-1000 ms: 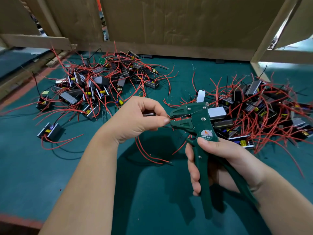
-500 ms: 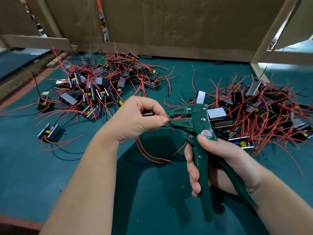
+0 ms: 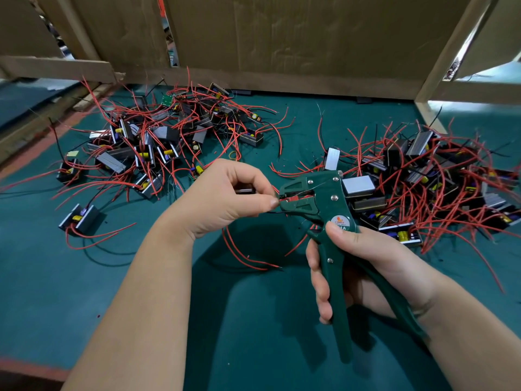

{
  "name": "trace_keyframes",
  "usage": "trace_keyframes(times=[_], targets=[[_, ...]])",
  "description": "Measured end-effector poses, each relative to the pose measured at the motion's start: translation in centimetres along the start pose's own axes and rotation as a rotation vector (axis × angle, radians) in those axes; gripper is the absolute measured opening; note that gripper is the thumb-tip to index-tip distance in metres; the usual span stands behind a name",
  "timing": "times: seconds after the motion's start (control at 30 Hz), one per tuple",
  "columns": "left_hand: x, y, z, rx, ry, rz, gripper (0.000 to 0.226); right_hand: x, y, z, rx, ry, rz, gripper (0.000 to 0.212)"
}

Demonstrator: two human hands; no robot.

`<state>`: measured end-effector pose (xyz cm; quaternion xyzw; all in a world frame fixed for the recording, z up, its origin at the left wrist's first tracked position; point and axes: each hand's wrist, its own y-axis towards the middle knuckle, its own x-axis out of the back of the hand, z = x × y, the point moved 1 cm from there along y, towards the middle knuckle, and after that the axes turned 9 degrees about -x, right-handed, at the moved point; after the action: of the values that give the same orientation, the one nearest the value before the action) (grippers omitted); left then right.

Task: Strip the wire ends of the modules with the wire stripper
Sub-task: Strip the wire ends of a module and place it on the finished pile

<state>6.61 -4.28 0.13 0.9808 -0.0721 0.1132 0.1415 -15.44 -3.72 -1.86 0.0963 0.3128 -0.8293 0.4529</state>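
the left hand [image 3: 225, 198] pinches a red wire [image 3: 293, 198] into the green wire stripper [image 3: 324, 210], its module [image 3: 244, 190] mostly hidden behind the fingers. the right hand [image 3: 363, 266] is wrapped around the handles, covering part of the label.

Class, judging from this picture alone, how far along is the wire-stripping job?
Done: cannot tell; both module piles look alike. In hand: left hand feeds a red wire into the green wire stripper gripped by right hand. Left: apparently many red-wired modules.
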Motion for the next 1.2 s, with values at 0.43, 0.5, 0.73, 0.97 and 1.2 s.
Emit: trace_keyframes(times=[0.43, 0.5, 0.73, 0.97, 1.2], targets=[[-0.8, 0.1, 1.0, 0.086, 0.009, 0.131, 0.017, -1.0, 0.6, -0.5, 0.034, 0.097, -0.221, 0.056], [-0.9, 0.1, 1.0, 0.126, -0.008, 0.154, 0.027, -1.1, 0.8, -0.5, 0.059, 0.121, -0.272, 0.057], [-1.8, 0.4, 1.2, 0.168, -0.028, 0.105, 0.022, -1.0, 0.8, -0.1, 0.059, 0.182, -0.260, 0.053], [-1.8, 0.3, 1.2, 0.155, -0.140, 0.111, 0.016, -0.7, 0.8, 0.4, 0.163, 0.300, -0.127, 0.041], [-1.8, 0.5, 0.8, 0.112, -0.260, 0.039, 0.021, 0.0, 0.5, 1.4, 0.246, 0.429, -0.225, 0.033]])
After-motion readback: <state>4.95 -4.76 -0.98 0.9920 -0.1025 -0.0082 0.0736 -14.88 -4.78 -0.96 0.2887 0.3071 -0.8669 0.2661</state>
